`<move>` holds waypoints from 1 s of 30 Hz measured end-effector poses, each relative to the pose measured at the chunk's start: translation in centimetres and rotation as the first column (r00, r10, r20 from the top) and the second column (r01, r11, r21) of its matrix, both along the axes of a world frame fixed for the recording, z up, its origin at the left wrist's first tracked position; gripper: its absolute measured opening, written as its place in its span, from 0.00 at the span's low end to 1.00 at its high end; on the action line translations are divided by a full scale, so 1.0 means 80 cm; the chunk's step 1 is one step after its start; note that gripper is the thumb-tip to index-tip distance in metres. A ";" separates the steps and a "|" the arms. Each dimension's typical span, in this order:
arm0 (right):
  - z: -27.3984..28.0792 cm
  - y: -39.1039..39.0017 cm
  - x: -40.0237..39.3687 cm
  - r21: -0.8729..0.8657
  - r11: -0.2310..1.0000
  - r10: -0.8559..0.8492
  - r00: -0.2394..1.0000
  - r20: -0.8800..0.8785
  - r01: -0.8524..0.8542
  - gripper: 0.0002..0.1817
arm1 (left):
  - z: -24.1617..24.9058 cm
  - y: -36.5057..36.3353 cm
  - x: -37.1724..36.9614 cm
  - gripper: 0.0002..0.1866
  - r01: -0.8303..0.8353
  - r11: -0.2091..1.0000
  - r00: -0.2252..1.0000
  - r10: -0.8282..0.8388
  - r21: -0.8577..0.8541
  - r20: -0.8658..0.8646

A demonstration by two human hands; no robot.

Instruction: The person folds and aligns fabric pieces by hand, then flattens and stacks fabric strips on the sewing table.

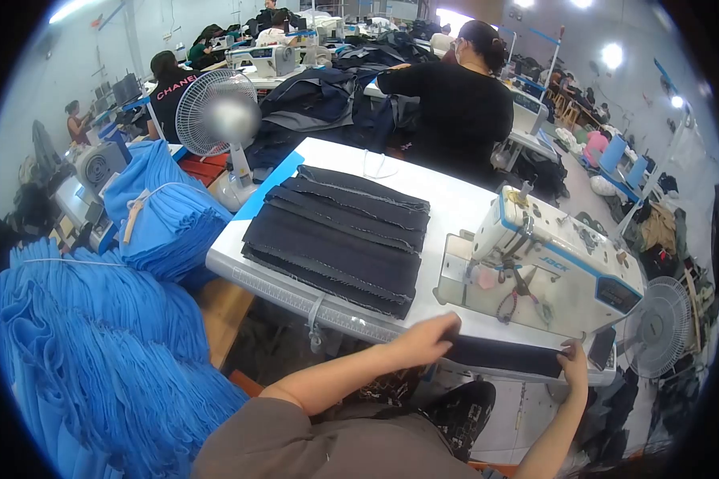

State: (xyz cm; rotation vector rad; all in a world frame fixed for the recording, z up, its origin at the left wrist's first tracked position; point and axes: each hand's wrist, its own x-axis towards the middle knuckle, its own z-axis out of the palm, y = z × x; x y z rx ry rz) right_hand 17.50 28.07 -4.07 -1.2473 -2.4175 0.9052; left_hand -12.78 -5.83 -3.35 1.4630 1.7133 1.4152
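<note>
A dark strip of fabric (507,356) stretches between my two hands along the front edge of the sewing table. My left hand (423,339) is closed at the strip's left end, its fingertips partly hidden. At the right end, my right hand (572,363) pinches the fabric. Just behind the strip stands a white Jack sewing machine (563,259). A pair of thread snips or small scissors (519,297) shows against the machine's front. To the left of the machine, a stack of dark fabric pieces (339,239) lies in overlapping layers on the white table (447,188).
Bundles of blue fabric (96,327) are heaped at my left, one tied with cord. A white fan (218,112) stands beyond the table's left corner; another fan (657,327) is at the right. A person in black (459,112) sits ahead, near piled dark fabric (319,100).
</note>
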 end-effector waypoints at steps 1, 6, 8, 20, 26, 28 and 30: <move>0.020 -0.028 -0.011 -0.132 0.991 -0.001 0.981 -0.195 -0.025 0.20 | 0.009 -0.015 -0.014 0.19 -0.076 0.995 0.997 0.075 0.072 0.006; 0.092 -0.157 -0.121 -0.332 0.901 0.025 0.799 -0.601 -0.278 0.26 | 0.087 -0.105 -0.119 0.26 -0.450 0.851 0.819 0.273 0.272 0.504; 0.105 -0.192 -0.183 -0.277 0.880 0.127 0.753 -0.646 -0.385 0.24 | 0.109 -0.137 -0.169 0.27 -0.599 0.713 0.782 0.420 0.365 0.461; 0.028 -0.275 -0.419 0.120 0.864 0.464 0.682 -0.565 -0.488 0.18 | 0.018 -0.242 -0.363 0.24 -0.818 0.506 0.575 0.732 0.272 0.366; 0.021 -0.299 -0.405 0.282 0.895 0.445 0.737 -0.509 -0.345 0.21 | -0.018 -0.235 -0.361 0.22 -0.899 0.398 0.352 0.905 0.184 -0.238; 0.016 -0.294 -0.402 0.293 0.907 0.417 0.730 -0.541 -0.301 0.22 | -0.019 -0.240 -0.365 0.23 -0.892 0.436 0.431 0.900 0.116 -0.070; 0.014 -0.287 -0.396 0.300 0.922 0.379 0.721 -0.580 -0.243 0.23 | -0.014 -0.240 -0.367 0.23 -0.868 0.493 0.497 0.862 0.061 0.099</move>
